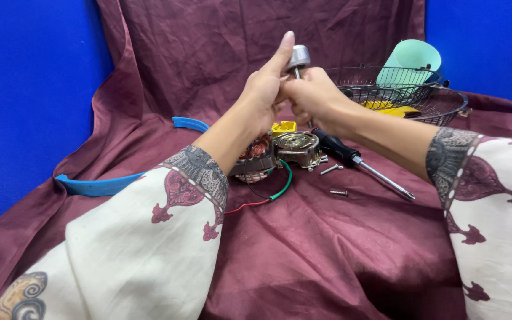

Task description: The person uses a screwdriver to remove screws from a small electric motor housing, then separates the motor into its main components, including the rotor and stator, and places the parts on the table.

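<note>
My left hand [266, 89] and my right hand [312, 95] are raised together above the cloth, both gripping a thin metal shaft with a round silver knob [298, 57] on top. The left thumb points up beside the knob. Below the hands lies a small electric motor [294, 148] with copper windings [259, 148], a yellow part [284, 126] and red, green and black wires [274, 192]. What the shaft's lower end joins is hidden by my fingers.
A black-handled screwdriver [357, 160] and loose screws [339, 192] lie right of the motor on the maroon cloth [327, 255]. A wire fan guard [404, 95] holds a mint green cup-shaped part [413, 59] and yellow pieces. A blue curved plastic ring [99, 185] lies at left.
</note>
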